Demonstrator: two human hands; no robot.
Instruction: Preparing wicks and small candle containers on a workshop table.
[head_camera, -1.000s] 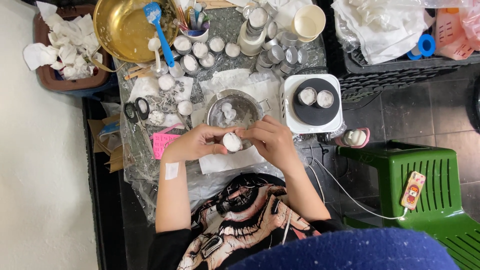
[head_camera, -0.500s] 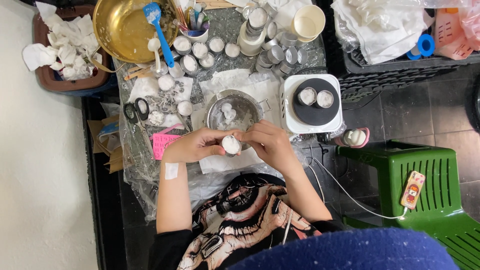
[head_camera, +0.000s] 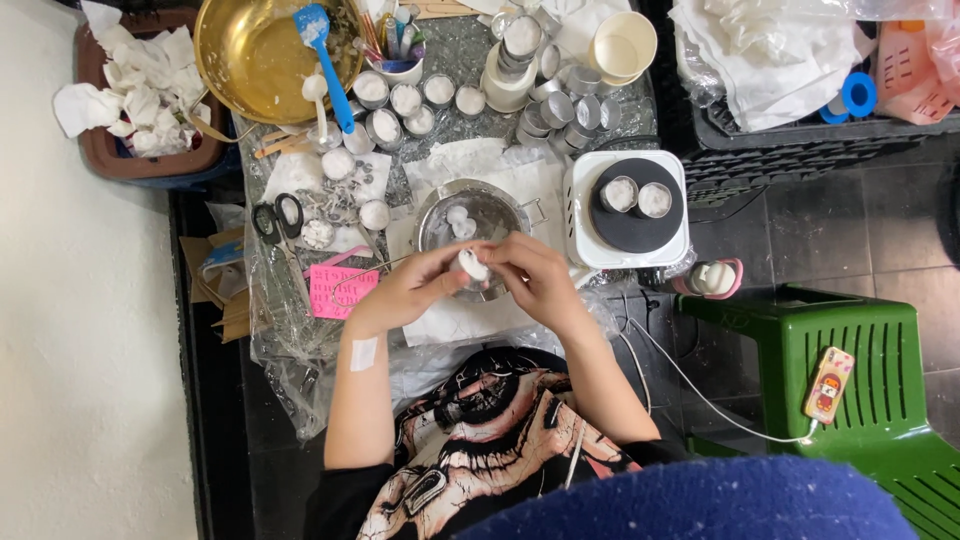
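Observation:
Both my hands meet over the near rim of a small steel pot (head_camera: 436, 222). My left hand (head_camera: 415, 285) and my right hand (head_camera: 535, 275) together grip a small round metal cup filled with white wax (head_camera: 470, 266), now tilted toward the pot. Pale wax lumps lie inside the pot. A white paper sheet (head_camera: 455, 320) lies on the table under my hands.
A white hot plate (head_camera: 622, 212) with two wax cups sits right of the pot. Several wax-filled cups (head_camera: 405, 100), a gold bowl (head_camera: 262, 50) with a blue spatula, scissors (head_camera: 282, 222) and a pink card (head_camera: 340, 292) lie farther off. A green stool (head_camera: 850, 370) holds a phone.
My hands have lifted the wax cup a little forward to the pot's rim and tipped it, so its white top shows less.

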